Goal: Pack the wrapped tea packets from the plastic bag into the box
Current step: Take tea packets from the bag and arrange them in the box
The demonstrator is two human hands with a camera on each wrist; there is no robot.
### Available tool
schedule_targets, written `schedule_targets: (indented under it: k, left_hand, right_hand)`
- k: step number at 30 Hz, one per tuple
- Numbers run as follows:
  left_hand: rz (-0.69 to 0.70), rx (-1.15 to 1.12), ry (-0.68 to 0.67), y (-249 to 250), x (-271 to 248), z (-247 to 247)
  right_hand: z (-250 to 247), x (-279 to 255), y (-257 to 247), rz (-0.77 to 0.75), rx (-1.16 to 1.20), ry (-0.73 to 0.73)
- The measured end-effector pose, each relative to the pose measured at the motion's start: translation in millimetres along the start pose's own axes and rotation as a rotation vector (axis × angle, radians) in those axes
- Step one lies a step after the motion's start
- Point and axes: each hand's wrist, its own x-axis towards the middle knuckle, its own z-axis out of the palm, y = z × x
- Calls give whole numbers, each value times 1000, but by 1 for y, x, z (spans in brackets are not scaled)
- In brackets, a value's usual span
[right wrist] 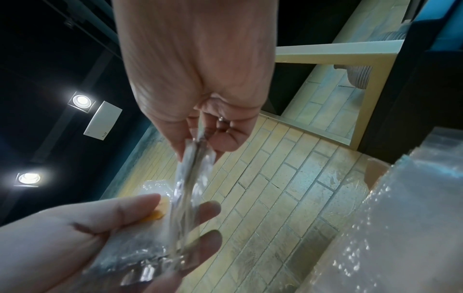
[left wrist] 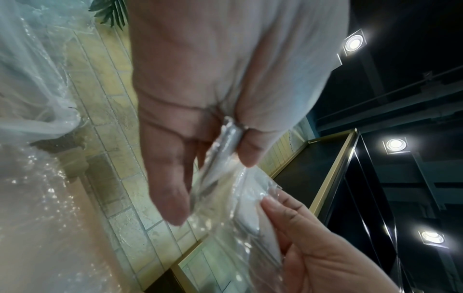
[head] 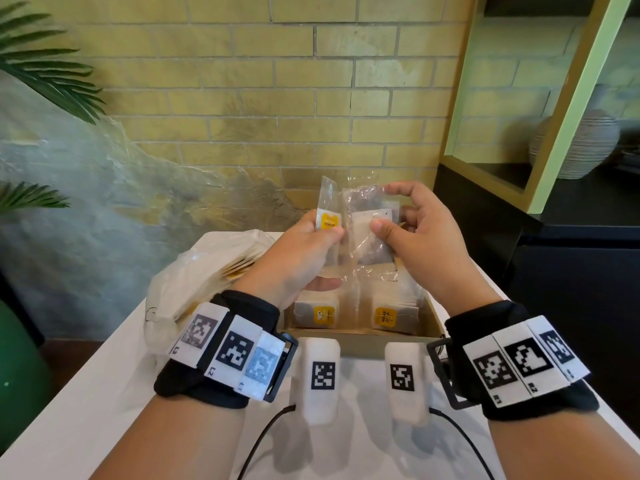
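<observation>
Holding two wrapped packets upright above box [head: 360, 336]: head view shows your left hand [head: 304, 251] pinching yellow-tagged packet [head: 327, 220], right hand [head: 426, 237] pinching second packet [head: 372, 233] just beside it. Long axes vertical; box straight below, both hands about equally near. Plastic bag [head: 194, 282] lies left on tabletop [head: 104, 393].
Left wrist view: thumb and fingers [left wrist: 248, 150] clamp packet edge.
Right wrist view: fingers [right wrist: 225, 138] curled on clear wrap.

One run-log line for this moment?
left hand: pinches tea packet | right hand: pinches second packet | both above box | plastic bag: left of box
</observation>
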Motion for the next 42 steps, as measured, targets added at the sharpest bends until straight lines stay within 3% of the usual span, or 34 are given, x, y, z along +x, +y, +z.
schedule_targets:
  k: [5, 13, 22, 31, 37, 42]
  left_hand:
    - [51, 18, 74, 1, 1, -4]
    - [140, 117, 159, -4, 5, -10]
    - [267, 39, 275, -8, 10, -14]
    - [312, 138, 329, -7, 11, -10]
    - [268, 201, 179, -12, 11, 5]
    - [231, 61, 28, -10, 6, 10]
  right_hand:
    - [-3, 2, 3, -18, -48, 47]
    - [-4, 1, 7, 11, -70, 3]
    - [-8, 1, 5, 23, -27, 2]
    - [-10, 2, 5, 10, -132, 110]
    - [3, -3, -2, -97, -300, 89]
    - [12, -8, -9, -168, -412, -27]
